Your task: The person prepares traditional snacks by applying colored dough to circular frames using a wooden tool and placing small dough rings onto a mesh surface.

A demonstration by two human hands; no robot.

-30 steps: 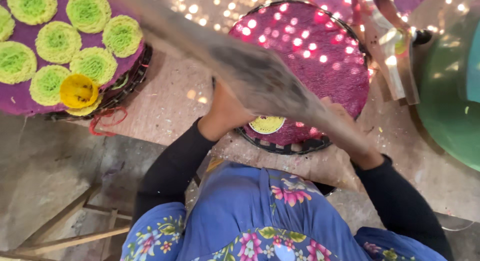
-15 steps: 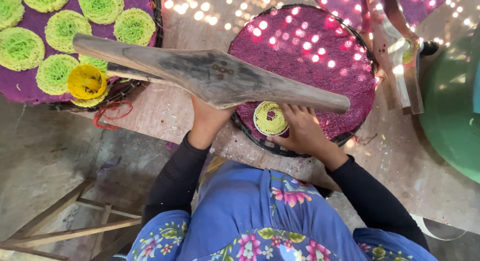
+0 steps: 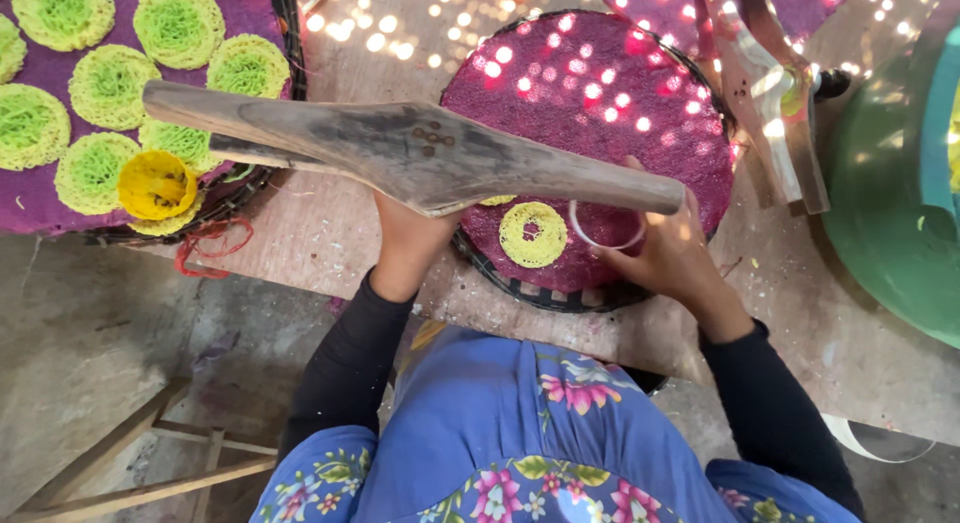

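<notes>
Far left: purple tray w/ green noodle nests plus one yellow nest. Left hand grips wooden press from below, forearm angled up, press held level over table. Fresh yellow noodle disc on round magenta tray; looks soft, fragile, best lifted by edges. Right hand pinches thin white ring mould beside disc; ring light, stiff.

A purple tray lay at the far left of the wooden table, covered with green noodle discs and one yellow cup. A red string lay just below it; a green tub stood well right.
</notes>
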